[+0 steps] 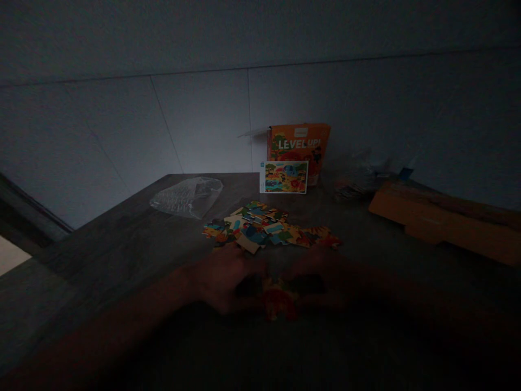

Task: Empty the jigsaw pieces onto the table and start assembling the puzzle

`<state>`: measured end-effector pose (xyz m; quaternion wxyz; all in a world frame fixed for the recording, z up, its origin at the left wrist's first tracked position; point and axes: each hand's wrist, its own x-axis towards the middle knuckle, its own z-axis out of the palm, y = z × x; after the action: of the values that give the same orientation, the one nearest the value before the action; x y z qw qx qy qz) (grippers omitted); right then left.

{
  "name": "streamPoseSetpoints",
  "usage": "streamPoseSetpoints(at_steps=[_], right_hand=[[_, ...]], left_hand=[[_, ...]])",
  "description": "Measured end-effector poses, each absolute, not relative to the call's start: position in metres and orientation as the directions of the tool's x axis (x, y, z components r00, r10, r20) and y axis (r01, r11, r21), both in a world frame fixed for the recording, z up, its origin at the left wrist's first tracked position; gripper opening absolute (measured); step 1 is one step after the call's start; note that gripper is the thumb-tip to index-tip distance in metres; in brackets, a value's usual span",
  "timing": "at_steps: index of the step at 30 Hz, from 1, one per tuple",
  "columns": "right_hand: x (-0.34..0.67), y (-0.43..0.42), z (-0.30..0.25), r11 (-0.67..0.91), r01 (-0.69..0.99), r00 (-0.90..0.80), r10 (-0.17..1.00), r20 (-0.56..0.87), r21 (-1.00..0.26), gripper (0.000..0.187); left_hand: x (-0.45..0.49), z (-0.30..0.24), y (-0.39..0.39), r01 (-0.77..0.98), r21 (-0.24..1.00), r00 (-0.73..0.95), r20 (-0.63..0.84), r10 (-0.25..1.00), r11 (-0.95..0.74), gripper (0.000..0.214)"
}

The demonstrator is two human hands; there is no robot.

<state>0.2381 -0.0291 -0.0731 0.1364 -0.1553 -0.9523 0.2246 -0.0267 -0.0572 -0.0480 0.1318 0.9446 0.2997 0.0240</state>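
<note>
In the dim light, my left hand point(226, 276) and my right hand point(321, 277) come together near the table's front. Between them is a red and yellow jigsaw puzzle piece point(279, 305), pinched by the fingers and thumbs of both. Whether it is one piece or two joined ones I cannot tell. Right beyond my hands lies a loose heap of colourful puzzle pieces point(260, 225), some overlapping, one showing a plain brown back. Orange-striped pieces point(321, 235) spread toward the heap's right side.
A picture card point(285, 177) leans against an upright orange "LEVEL UP!" box point(301, 138) by the wall. A clear plastic bag point(187, 196) lies left on the grey table point(134, 228). Another clear bag point(354, 182) and an orange cardboard piece point(443, 217) lie right.
</note>
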Motion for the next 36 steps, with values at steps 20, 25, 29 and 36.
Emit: streamPoseSetpoints(at_steps=[20,25,29,36], right_hand=[[0.235,-0.034,-0.070,0.830,0.321,-0.904,0.411,0.113,-0.456,0.027],[0.235,-0.033,-0.069,0.831,0.313,-0.909,0.402,0.107,-0.460,0.027],[0.233,-0.034,-0.066,0.829,0.323,-0.912,0.401,0.085,-0.456,0.024],[0.238,-0.031,-0.075,0.894,0.289,-0.881,0.389,0.271,-0.342,0.035]], left_hand=[[-0.028,-0.055,-0.055,0.539,0.285,0.824,0.019,0.567,-0.793,0.017],[-0.026,-0.053,-0.055,0.541,0.296,0.822,0.015,0.570,-0.787,0.017],[-0.025,-0.051,-0.056,0.546,0.276,0.822,0.006,0.569,-0.791,0.019],[-0.040,-0.052,-0.048,0.488,0.152,0.837,0.197,0.510,-0.860,0.022]])
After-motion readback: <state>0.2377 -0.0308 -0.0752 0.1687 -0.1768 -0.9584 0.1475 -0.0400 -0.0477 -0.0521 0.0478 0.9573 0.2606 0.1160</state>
